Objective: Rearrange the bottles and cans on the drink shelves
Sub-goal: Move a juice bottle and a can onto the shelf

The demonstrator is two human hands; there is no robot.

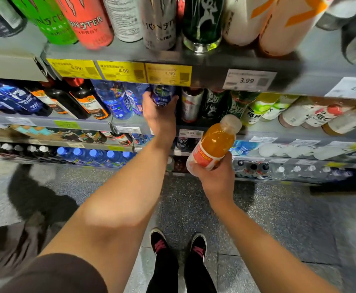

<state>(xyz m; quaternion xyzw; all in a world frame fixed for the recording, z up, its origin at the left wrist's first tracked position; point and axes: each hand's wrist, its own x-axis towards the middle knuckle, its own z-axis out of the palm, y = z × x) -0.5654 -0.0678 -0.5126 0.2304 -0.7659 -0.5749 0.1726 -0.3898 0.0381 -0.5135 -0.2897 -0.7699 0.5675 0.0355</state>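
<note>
An orange bottle (213, 144) is gripped near its base by the right hand (216, 178), fingers wrapped around the labelled lower body; it is held off the shelving, in front of the lower rows, well apart from any slot. Its long axis is tilted, the pale cap pointing up and to the right, toward the second shelf (46, 120). The left hand (159, 115) is reached deeper, onto that second shelf, and is closed around a dark blue bottle (162, 95) standing just under the yellow price tags (120, 71), between the blue bottles to the left and a silver can (190, 105) to the right. Whether the blue bottle is lifted or standing on the shelf cannot be told; its base is hidden by the hand. The left hand is judged nearer to the shelf row, the right hand lower and closer to the body. A slot for the orange bottle is judged to lie up and forward of the right grip; which one is not shown. Edges are blurred.
</note>
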